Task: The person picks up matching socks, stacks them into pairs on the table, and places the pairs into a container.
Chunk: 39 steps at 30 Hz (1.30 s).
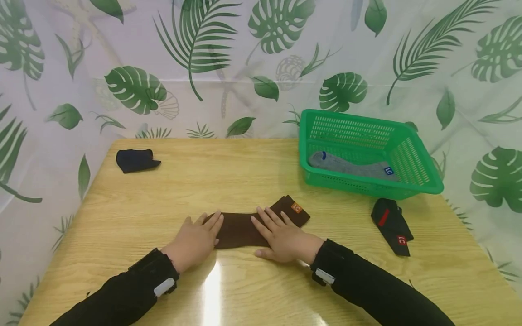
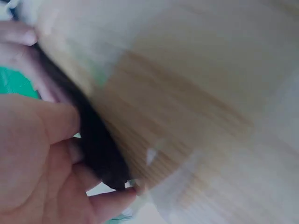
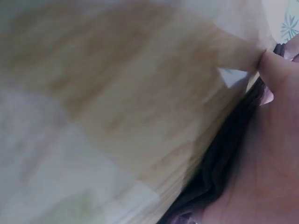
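Note:
A dark brown sock point(image 1: 240, 230) lies flat on the wooden table, its cuff end angled up to the right with an orange label point(image 1: 296, 208). My left hand point(image 1: 195, 242) rests its straight fingers on the sock's left end. Over the part near the cuff, my right hand point(image 1: 283, 237) lies with fingers extended and thumb at the lower edge. From the left wrist, the dark edge of the sock point(image 2: 100, 144) shows against the fingers. The right wrist view has its folded edge point(image 3: 219, 158) under the palm.
A green plastic basket point(image 1: 367, 188) at the back right holds a grey sock point(image 1: 350, 166) with a blue label. Black socks point(image 1: 393, 228) with red marks lie before it. A dark folded sock point(image 1: 136, 161) sits at the far left. Leaf-patterned cloth point(image 1: 228, 104) hangs behind the table point(image 1: 134, 217).

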Tool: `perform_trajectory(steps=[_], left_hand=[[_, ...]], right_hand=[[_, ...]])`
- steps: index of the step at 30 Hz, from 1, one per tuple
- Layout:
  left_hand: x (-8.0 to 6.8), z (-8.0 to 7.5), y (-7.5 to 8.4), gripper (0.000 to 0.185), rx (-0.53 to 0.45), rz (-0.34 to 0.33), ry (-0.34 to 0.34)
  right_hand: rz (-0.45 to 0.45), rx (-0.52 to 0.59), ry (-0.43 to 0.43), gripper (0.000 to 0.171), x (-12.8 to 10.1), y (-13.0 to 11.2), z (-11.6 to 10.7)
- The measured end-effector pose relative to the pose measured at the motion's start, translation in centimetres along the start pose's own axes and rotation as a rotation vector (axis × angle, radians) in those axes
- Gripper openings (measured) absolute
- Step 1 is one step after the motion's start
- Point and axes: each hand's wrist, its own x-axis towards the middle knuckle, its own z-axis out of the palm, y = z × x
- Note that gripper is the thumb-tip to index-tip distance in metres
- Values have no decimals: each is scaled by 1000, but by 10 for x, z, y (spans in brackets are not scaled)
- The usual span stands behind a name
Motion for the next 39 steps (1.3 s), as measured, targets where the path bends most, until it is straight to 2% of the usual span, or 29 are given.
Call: perform_trajectory(steps=[3,6,8,10,12,15,20,22,27,30,34,36,39], left_hand=[[8,-6,-10,44,-230,-37,59],[17,-11,-24,34,-440,-141,137],[21,-12,-30,34,-515,-217,128],[24,-11,-34,34,-546,-265,85],[27,-10,-34,31,-568,-280,52],[30,-10,-33,24,-634,-291,54],[30,-14,-34,24,-712,-265,73],[30,-15,-37,21,-731,-265,55],[29,-11,-47,22,-736,-315,11],[29,-10,-45,24,-695,-294,-21],[28,-12,-35,26,-678,-233,-95],[27,-14,-32,22,-715,-230,-110],[26,-16,-35,13,-840,-231,-125]], right_hand=[[7,14,-7,84,-1,0,-1],[19,19,-11,84,-2,-1,-3],[26,24,-8,84,-3,-1,-3],[29,25,0,84,-4,-2,-2],[30,28,4,84,-3,-1,-1],[25,35,10,84,-3,-1,0],[25,42,26,85,-3,-2,-1],[29,36,31,85,-3,-2,-2],[20,45,22,84,-4,-3,-3],[12,63,5,84,-3,-4,-4],[22,77,-17,85,-2,-5,-5],[25,73,-24,86,-2,-5,-5],[23,75,-22,86,-1,-5,-5]])
